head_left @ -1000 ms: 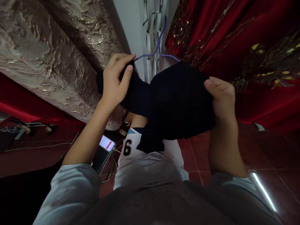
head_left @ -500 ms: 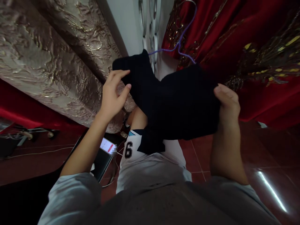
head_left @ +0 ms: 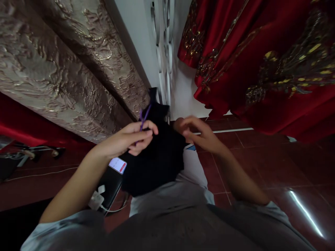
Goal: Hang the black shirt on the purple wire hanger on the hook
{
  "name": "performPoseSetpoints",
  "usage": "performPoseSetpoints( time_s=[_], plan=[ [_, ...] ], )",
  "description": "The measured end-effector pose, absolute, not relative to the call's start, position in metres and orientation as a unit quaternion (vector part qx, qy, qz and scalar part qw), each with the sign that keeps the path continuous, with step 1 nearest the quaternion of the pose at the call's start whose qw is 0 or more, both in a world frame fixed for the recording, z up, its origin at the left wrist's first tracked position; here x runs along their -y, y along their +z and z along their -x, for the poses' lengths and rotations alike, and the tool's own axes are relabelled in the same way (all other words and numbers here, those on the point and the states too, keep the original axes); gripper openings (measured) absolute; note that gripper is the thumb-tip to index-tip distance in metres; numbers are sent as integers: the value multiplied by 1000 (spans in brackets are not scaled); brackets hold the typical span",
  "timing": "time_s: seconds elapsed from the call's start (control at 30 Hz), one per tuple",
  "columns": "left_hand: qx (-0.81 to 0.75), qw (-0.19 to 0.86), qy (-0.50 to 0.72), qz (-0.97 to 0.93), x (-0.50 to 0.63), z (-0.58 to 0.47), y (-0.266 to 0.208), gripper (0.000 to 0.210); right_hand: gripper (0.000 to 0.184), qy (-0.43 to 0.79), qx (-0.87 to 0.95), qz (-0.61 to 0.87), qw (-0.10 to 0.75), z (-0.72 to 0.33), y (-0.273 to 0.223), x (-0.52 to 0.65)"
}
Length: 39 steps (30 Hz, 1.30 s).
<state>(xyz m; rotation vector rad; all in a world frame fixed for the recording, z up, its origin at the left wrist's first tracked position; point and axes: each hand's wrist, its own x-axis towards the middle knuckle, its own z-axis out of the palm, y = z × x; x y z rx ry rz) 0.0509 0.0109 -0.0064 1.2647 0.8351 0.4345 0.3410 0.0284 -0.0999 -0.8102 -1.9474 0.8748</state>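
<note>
My left hand (head_left: 138, 137) is closed around a thin purple wire clothes hanger (head_left: 146, 116), which is seen nearly edge-on. Below it a black garment (head_left: 157, 164) is draped over my lap and left thigh, its far end blurred near the white panel. Whether the hanger is still inside the garment I cannot tell. To the right of the garment, my right hand (head_left: 200, 134) hovers above my right knee with fingers curved and apart, nothing visible in them. My white shorts (head_left: 195, 164) show beside the cloth.
A lit phone (head_left: 118, 165) and a white charger (head_left: 96, 200) with a cable lie on a black surface at my left. Beige embossed fabric (head_left: 65, 76) hangs on the left, red sequined fabric (head_left: 235, 69) on the right. A white panel with rings (head_left: 158, 38) stands ahead above red floor tiles (head_left: 243, 167).
The black garment, spread out between both hands before, has come down onto my lap. The purple hanger has moved from beyond the garment into my left hand. My right hand has moved left and inward.
</note>
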Motion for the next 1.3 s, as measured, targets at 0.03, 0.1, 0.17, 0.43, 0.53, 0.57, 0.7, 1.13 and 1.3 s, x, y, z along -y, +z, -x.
performPoseSetpoints(
  time_s=[0.03, 0.1, 0.17, 0.43, 0.53, 0.57, 0.7, 1.13, 1.3],
  plan=[
    [-386, 675, 146, -612, -8, -40, -3, 18, 42, 320, 758, 358, 442, -344, -104, -38],
    [-411, 570, 128, -700, -8, -21, 3, 20, 60, 294, 751, 386, 448, -346, -112, -56],
    [-443, 452, 213, -744, -14, -7, 5, 22, 45, 345, 757, 360, 423, -344, -118, -70],
    [-449, 415, 234, -756, -30, 24, 24, 27, 60, 391, 650, 344, 553, -327, -104, -120],
    [-420, 388, 218, -791, -41, 32, 25, 33, 36, 467, 672, 315, 481, -324, -99, -121],
    [-422, 364, 255, -791, -47, 34, 21, 34, 39, 506, 657, 309, 466, -323, -99, -120],
    [-440, 168, 486, -736, -68, 23, -4, 30, 45, 559, 513, 335, 559, -321, -96, -121],
    [-497, 48, 206, -841, -38, -53, -86, 47, 31, 423, 308, 416, 744, -393, -76, -107],
    [-501, 125, 382, -767, -29, -76, -128, 35, 12, 347, 285, 442, 777, -390, -101, -83]
  ],
)
